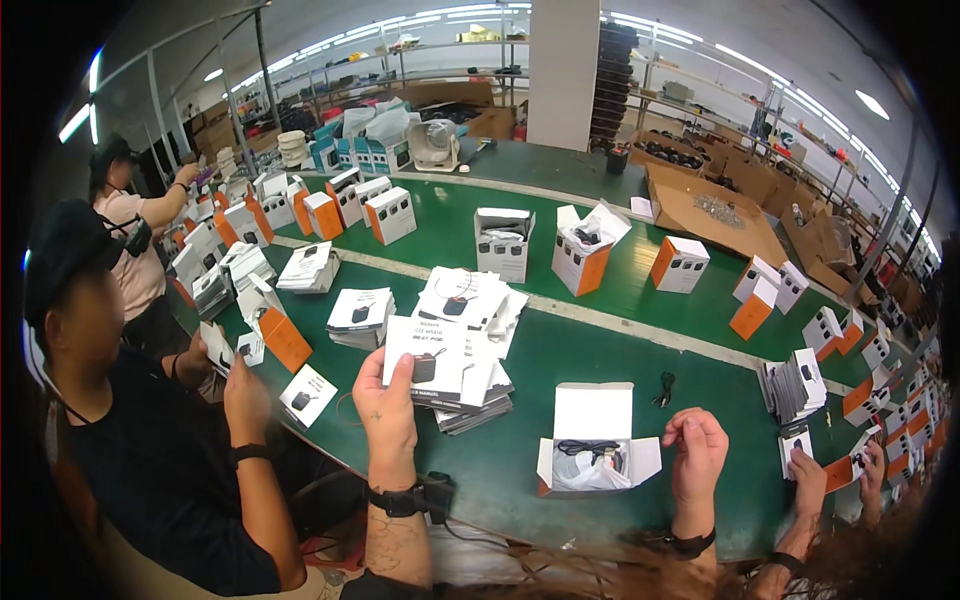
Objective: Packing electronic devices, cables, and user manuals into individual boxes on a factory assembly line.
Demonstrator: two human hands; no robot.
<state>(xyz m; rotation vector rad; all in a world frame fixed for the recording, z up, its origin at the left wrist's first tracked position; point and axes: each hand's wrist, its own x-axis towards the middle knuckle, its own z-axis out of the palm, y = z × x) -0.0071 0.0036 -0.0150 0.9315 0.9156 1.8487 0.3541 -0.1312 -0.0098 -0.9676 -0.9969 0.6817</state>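
My left hand [388, 420] grips a white instruction booklet [432, 368] with a dark device pictured on its cover, thumb on the front. It is raised over a stack of similar booklets [478, 412]. My right hand [698, 447] hovers with fingers curled in, just right of an open white box [594, 408], and I see nothing in it. The box's lid stands up and its side flaps spread. Inside are a coiled black cable [585, 446] and something in clear plastic [578, 472]. Beyond my right hand a small black cable [664, 388] lies on the green table.
At left a co-worker [130, 400] holds a booklet near an orange-and-white box [285, 338]. Another person's hands [806, 478] work at the right beside a booklet stack [797, 388]. Open boxes [592, 248] and closed ones line the far strip. A cardboard tray [712, 212] stands behind.
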